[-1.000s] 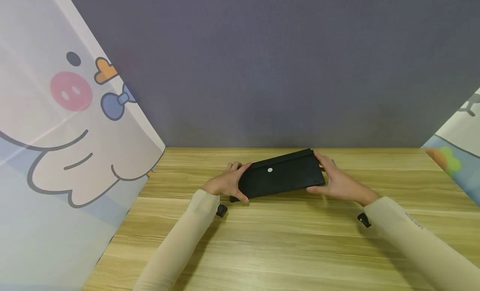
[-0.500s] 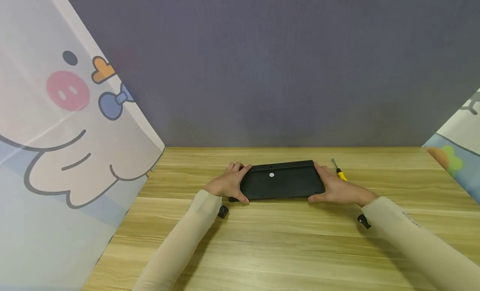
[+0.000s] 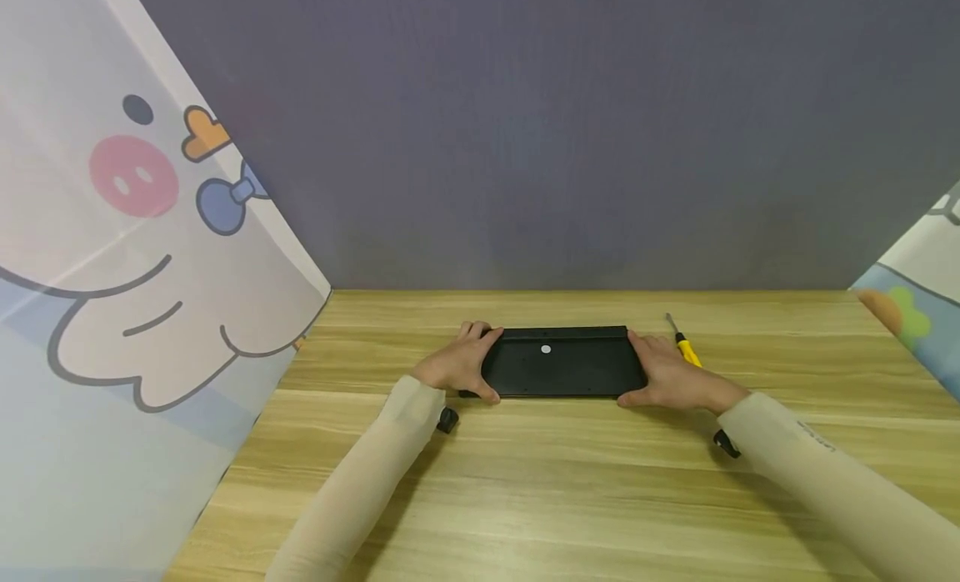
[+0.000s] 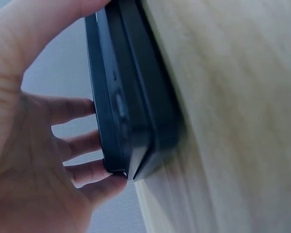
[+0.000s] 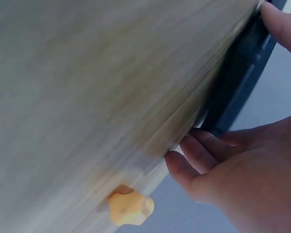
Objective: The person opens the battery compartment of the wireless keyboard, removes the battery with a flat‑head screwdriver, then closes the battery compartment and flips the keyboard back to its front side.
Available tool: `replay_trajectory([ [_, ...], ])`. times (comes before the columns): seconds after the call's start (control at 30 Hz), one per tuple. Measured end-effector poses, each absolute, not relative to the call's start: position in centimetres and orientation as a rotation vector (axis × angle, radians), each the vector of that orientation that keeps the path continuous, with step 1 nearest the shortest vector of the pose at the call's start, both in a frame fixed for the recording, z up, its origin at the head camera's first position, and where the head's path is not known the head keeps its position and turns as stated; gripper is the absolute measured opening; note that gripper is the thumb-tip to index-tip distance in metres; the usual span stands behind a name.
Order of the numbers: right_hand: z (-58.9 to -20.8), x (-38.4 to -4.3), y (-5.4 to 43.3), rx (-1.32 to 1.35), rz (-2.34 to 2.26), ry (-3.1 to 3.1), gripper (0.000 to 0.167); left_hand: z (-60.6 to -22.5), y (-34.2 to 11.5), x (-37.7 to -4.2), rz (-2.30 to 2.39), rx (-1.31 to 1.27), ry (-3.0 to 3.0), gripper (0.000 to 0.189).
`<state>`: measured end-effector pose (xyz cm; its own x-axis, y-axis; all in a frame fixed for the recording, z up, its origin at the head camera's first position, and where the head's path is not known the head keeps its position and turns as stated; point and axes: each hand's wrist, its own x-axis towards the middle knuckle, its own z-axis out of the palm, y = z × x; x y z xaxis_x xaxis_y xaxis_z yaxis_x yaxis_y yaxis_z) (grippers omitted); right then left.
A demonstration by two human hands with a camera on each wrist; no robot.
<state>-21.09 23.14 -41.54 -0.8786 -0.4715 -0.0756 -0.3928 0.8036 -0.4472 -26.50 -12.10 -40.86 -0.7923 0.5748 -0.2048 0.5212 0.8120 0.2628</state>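
Observation:
A flat black rectangular case, which looks like a keyboard (image 3: 566, 369) turned underside up, lies square to the wall on the wooden table. It has a raised strip along the far edge, a small white round sticker and tiny holes. My left hand (image 3: 461, 365) grips its left end, thumb on the near edge and fingers at the far corner. At the right end, my right hand (image 3: 667, 378) holds it the same way. The left wrist view shows a layered side edge on the keyboard (image 4: 140, 97), with fingertips touching its corner. Any keys are hidden.
Just beyond my right hand lies a screwdriver (image 3: 686, 347) with a yellow and black handle. The wooden table (image 3: 540, 490) meets a grey wall (image 3: 525, 148) at the back. A cartoon-printed panel (image 3: 150, 315) stands at the left, another (image 3: 915, 315) at the right.
The keyboard's raised right end has come down and towards me, so it now lies level and straight. My right hand moved with it, uncovering the screwdriver. The left hand barely moved.

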Motion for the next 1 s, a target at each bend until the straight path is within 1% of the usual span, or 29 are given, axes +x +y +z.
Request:
replay_trajectory([
  [0.4,-41.2,-21.6,23.1,-0.623,-0.617,2.800,0.111,-40.3,-12.0,-26.9,0.274,0.801,2.686,0.116],
  [0.8,-41.1,-22.5,22.9,-0.583,-0.618,2.803,0.103,-40.2,-12.2,-26.9,0.295,0.766,2.658,0.115],
  [0.87,-40.9,-22.7,22.8,-0.577,-0.617,2.819,0.099,-40.2,-12.1,-26.9,0.292,0.761,2.659,0.115],
  [1.0,-40.5,-23.1,22.4,-0.550,-0.652,2.855,0.086,-40.2,-11.8,-26.8,0.287,0.753,2.662,0.115],
])
